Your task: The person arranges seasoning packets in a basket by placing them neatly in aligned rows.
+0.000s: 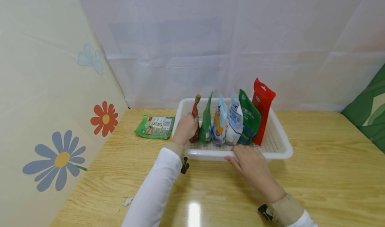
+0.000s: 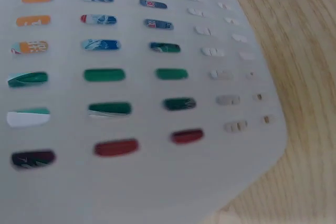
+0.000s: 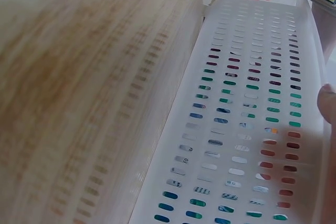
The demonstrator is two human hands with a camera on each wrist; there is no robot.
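A white plastic basket [image 1: 282, 143] with slotted walls stands on the table and holds a row of upright packets. My left hand [image 1: 185, 129] reaches over its left end and grips a dark red packet [image 1: 195, 111] with a gold-brown top; the hand hides much of it. At the front rim, my right hand [image 1: 251, 163] holds the basket, fingers over the edge and thumb [image 3: 328, 103] outside. Beside the red packet come a green packet [image 1: 206, 123], a light blue one [image 1: 220, 120], a white-blue one [image 1: 234, 121], a dark green one [image 1: 249, 116] and a tall red one [image 1: 262, 110].
A green packet [image 1: 154, 126] lies flat on the wooden table [image 1: 325, 173], just left of the basket. White cloth [image 1: 180, 46] hangs behind. A flower-printed panel [image 1: 63, 160] borders the left side, and green leaf print [image 1: 370, 113] shows at the right.
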